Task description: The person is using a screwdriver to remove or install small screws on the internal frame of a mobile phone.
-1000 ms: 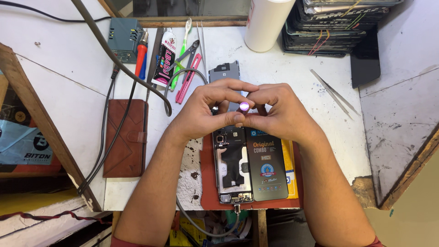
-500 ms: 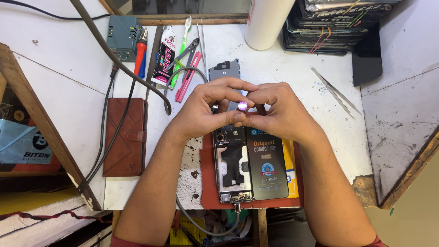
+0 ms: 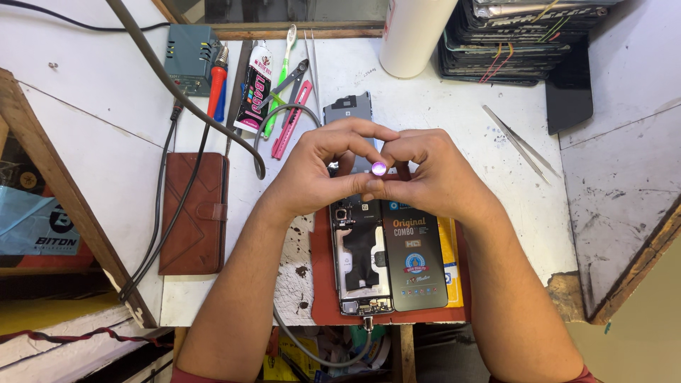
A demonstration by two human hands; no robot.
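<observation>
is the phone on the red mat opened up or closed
Opened up: the phone lies on the red mat with its back off, its inner parts and camera bare.

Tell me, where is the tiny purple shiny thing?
The tiny purple part is pinched between both hands, mid-view, just above the opened phone.

Single head-worn view, looking almost straight down onto the white worktop (image 3: 461,128) from above the person's chest. Faces forward and down: far edge of the worktop at frame top, near edge and forearms at bottom. Close range, both hands roughly centre frame, left hand (image 3: 319,174) and right hand (image 3: 433,174). No second view, so nothing overlaps.
</observation>
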